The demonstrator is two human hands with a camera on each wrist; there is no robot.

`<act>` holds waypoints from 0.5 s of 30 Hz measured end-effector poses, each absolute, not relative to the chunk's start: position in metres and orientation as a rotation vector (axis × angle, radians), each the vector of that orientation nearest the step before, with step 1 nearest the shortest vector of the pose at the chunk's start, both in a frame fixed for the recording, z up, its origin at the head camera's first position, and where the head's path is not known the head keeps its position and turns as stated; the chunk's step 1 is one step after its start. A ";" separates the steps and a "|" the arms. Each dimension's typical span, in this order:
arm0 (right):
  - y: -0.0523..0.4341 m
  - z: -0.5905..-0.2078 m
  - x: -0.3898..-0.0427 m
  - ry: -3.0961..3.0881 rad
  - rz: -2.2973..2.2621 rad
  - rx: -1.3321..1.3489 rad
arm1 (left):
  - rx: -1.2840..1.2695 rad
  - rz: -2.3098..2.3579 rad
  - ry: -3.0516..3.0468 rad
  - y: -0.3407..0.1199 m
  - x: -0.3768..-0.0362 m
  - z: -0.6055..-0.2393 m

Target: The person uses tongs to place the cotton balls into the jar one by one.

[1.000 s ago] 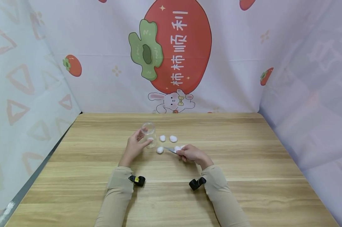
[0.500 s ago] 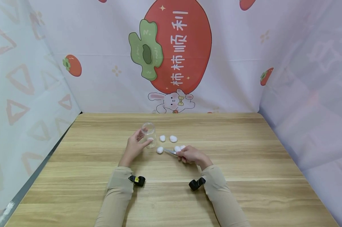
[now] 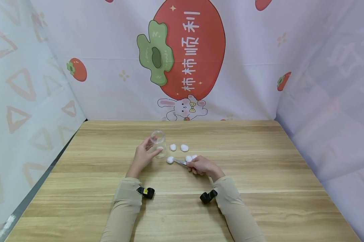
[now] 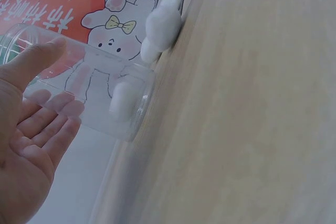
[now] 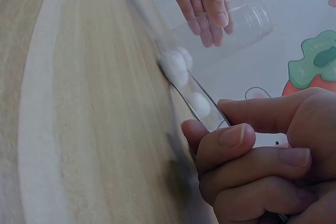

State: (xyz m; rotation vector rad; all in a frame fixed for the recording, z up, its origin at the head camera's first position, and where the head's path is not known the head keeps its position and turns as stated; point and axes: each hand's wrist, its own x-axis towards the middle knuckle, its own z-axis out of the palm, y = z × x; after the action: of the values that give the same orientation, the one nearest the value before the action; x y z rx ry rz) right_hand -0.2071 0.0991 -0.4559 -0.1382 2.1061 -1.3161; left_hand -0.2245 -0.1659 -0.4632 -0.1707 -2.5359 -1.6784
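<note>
While the jar [image 3: 161, 143] is clear, tweezers [image 3: 180, 162] look silvery.

From here I can't see part of the tweezers [image 3: 180, 162] because the right grip [image 3: 202, 165] covers it.

Head view looks forward and down; close wrist views share the jar [image 4: 94, 83].

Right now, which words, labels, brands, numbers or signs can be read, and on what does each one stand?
"柿柿顺利": on the red fruit of the backdrop, running bottom to top in the head view.
Yellow sticker on the left wrist camera: any marks are too small to read.
Jar, tweezers: no readable text.
</note>
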 end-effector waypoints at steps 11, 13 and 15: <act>0.094 -0.457 -0.205 2.103 -1.340 -0.150 | -0.163 -1.685 -2.541 -0.166 -0.224 -0.461; 0.093 -0.457 -0.204 2.095 -1.343 -0.152 | -0.161 -1.686 -2.542 -0.165 -0.224 -0.461; 0.091 -0.458 -0.204 2.085 -1.353 -0.149 | -0.160 -1.687 -2.543 -0.165 -0.224 -0.461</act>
State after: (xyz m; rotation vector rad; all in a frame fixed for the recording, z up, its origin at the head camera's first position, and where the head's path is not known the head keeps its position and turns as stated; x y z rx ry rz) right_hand -0.2041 0.0907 -0.4581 -0.1489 2.0847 -1.3526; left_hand -0.2238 -0.1652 -0.4605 -0.1599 -2.5431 -1.6865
